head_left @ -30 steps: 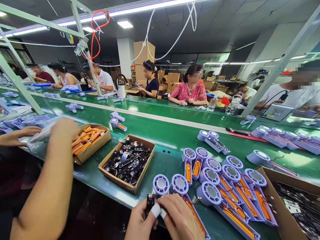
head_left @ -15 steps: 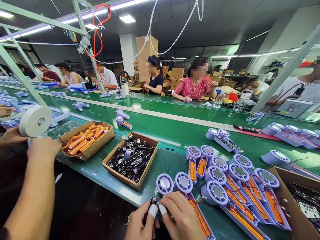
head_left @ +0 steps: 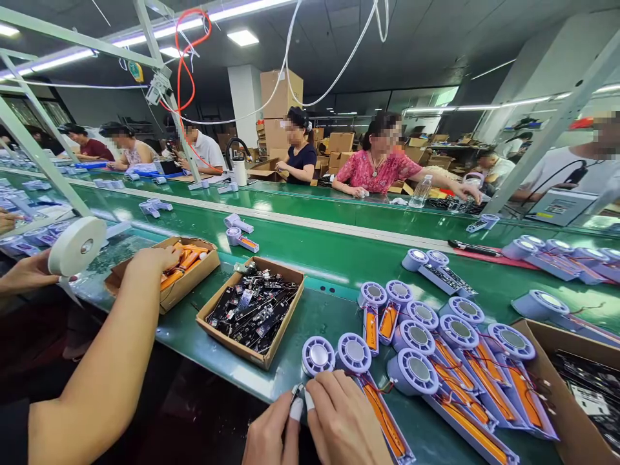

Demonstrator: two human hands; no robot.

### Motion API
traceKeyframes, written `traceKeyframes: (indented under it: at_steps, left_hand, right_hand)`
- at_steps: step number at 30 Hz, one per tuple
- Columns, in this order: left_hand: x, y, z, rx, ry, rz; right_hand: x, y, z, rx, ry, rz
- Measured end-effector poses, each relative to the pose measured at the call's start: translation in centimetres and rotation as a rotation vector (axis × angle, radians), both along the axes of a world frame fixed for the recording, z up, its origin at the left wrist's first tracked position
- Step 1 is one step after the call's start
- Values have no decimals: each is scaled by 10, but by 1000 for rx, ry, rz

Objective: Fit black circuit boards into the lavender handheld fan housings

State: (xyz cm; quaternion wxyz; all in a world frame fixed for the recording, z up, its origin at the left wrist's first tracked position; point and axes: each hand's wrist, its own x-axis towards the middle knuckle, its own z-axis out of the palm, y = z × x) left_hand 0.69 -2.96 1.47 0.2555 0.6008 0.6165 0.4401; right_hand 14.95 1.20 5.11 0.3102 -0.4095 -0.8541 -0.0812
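Note:
At the bottom middle, my left hand (head_left: 271, 431) pinches a small black circuit board (head_left: 297, 390), of which only the end shows above the fingertips. My right hand (head_left: 341, 416) is closed against it, its fingertips meeting the left ones; what they grip is hidden. White covers wrap a digit on each hand. Just beyond my hands stand two lilac fan housings, one on the left (head_left: 318, 356) and one on the right (head_left: 355, 353). The right one has an orange battery (head_left: 385, 416) in its handle. More lilac fans (head_left: 417, 371) with orange batteries and red wires lie to the right.
A cardboard box of circuit boards (head_left: 202, 316) sits ahead left. Beside it, a co-worker's hand (head_left: 157, 258) reaches into a box of orange batteries (head_left: 213, 261); their other hand holds a white tape roll (head_left: 72, 248). Another box (head_left: 581, 413) stands right. A green conveyor (head_left: 300, 242) crosses behind.
The circuit board between my hands has tilted and shows less. The co-worker's arm at left has moved from the tape roll into the battery box. A person opposite has stretched out an arm.

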Motion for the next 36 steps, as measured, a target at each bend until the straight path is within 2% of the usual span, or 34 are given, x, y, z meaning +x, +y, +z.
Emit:
traceKeyframes:
  at_steps: [3,6,8,13,17,22,26,31,33,36]
  left_hand:
    - [-8,3,10,-86,41,-148]
    - [-15,7,23,-131,122,-261]
    - [-19,9,27,-134,168,-283]
    - [-24,12,25,-124,195,-349]
    - [-27,13,31,-171,161,-377]
    - [-30,16,43,-237,177,-443]
    - [-31,17,48,-272,209,-470]
    - [-33,18,47,-245,249,-472]
    - [-34,17,44,-218,233,-473]
    - [-35,14,39,-167,184,-400]
  right_hand:
    - [2,1,-5,-26,-61,29]
    - [8,2,-9,-126,-33,67]
    - [13,3,-10,-219,45,100]
    - [19,5,0,-461,106,161]
    - [22,6,11,-555,144,166]
    - [28,12,22,-603,208,307]
    - [28,15,21,-565,205,327]
    - [21,14,8,-461,191,305]
    - [25,12,3,-485,209,278]
    - [43,6,-1,-536,345,201]
